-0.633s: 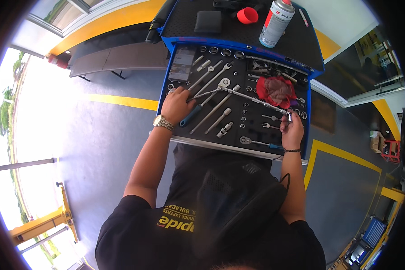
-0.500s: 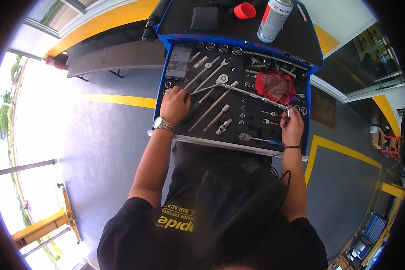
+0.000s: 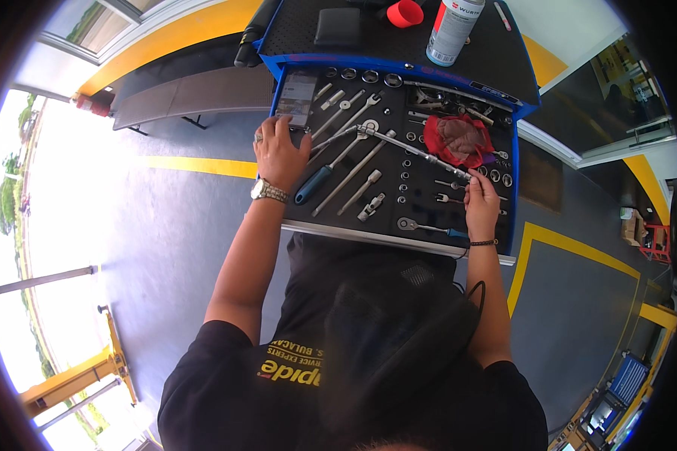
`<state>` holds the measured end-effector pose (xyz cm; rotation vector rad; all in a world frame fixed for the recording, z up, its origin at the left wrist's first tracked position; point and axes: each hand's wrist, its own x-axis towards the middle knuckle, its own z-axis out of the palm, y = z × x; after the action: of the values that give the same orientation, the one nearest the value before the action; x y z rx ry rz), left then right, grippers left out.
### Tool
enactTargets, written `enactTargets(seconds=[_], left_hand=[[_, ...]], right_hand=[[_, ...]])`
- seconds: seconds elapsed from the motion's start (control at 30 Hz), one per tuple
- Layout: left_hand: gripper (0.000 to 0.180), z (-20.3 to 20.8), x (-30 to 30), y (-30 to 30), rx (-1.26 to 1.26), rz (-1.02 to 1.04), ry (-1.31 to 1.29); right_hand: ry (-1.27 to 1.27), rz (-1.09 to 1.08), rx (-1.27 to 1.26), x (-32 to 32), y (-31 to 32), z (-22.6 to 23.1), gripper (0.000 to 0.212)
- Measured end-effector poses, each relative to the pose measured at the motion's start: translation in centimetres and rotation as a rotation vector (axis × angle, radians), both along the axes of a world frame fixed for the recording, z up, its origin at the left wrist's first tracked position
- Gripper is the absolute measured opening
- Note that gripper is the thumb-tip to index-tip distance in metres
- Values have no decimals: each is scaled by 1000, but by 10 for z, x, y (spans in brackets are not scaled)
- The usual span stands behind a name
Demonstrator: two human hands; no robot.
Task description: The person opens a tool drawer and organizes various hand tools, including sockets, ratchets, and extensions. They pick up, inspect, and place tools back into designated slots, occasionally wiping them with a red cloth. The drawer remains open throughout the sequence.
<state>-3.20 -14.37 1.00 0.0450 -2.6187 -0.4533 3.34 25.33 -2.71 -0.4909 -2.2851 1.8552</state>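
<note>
My left hand (image 3: pixel 281 156), with a watch at the wrist, reaches over the drawer's left side. Its fingers are stretched out, touching or just above the lower edge of a phone (image 3: pixel 295 96). A long, jointed steel bar (image 3: pixel 417 152) lies at an angle over the tools, bent at its joint; its thinner left part ends beside my left thumb. The bar's right end is pinched in the fingers of my right hand (image 3: pixel 481 201). Below the bar are a blue-handled ratchet (image 3: pixel 314 185), steel extension bars (image 3: pixel 353 173) and a universal joint (image 3: pixel 371 207).
The open drawer (image 3: pixel 399 244) holds several sockets (image 3: pixel 371 76), a smaller ratchet (image 3: pixel 429 228) and a red cloth cap (image 3: pixel 459 141). On the blue cabinet top (image 3: pixel 384 50) stand a spray can (image 3: pixel 453 34), a red cup (image 3: pixel 405 13) and a black wallet (image 3: pixel 338 28).
My left hand has moved up and left to the phone, its fingers spreading and uncovering the ratchet's blue handle. My right hand has shifted slightly left with the bar's end.
</note>
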Motion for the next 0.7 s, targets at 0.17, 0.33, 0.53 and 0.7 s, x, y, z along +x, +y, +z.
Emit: enactTargets(seconds=[0.17,0.33,0.53,0.7], left_hand=[[91,13,-42,2,-85,122,-291],[95,18,-57,10,-40,141,-465],[83,2,-59,19,-309,174,-148],[41,11,-77,60,-90,-342,-132]], right_hand=[[3,34,28,0,7,-10,28],[1,49,19,1,2,-3,27],[-48,126,-55,1,6,1,25],[-50,111,-123,1,8,-1,22]])
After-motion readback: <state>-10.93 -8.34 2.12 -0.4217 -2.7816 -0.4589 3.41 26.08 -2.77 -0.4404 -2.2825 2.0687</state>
